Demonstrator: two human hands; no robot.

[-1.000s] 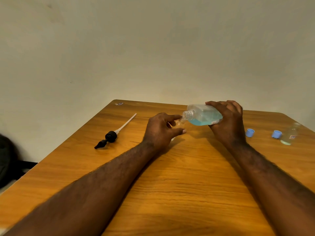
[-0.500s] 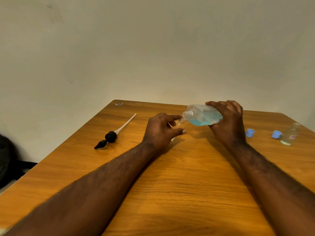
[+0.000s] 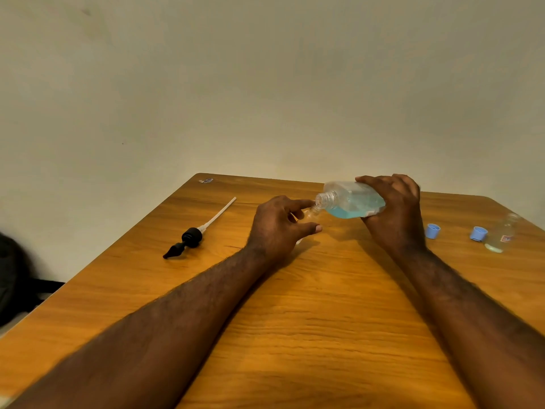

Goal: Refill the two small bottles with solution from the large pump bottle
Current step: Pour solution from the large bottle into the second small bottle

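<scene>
The right hand grips a large clear plastic bottle with blue liquid pooled along its lower side. The bottle is tipped nearly flat, its open threaded neck pointing to nine o'clock. The left hand, fingers curled, pinches a small clear bottle between forefinger and thumb just under that neck. The fingers hide most of it, and whether the two mouths touch cannot be told. Both forearms reach in from six o'clock over an orange-brown wooden bench.

At nine o'clock from the left hand, well apart, lies a black pump head, its white dip tube pointing toward one o'clock and its nozzle toward seven. At three o'clock from the right hand, a light-blue plastic cap sits near the wrist. A second light-blue cap sits farther out. Just beside that one, at three o'clock, a second small clear bottle stands upright with a little pale liquid at its base and a small label; its top is blurred. A small sticker marks the bench's far corner at eleven o'clock. A dark shape, too dim to identify, sits off the bench at nine o'clock. A plain pale wall fills twelve o'clock.
</scene>
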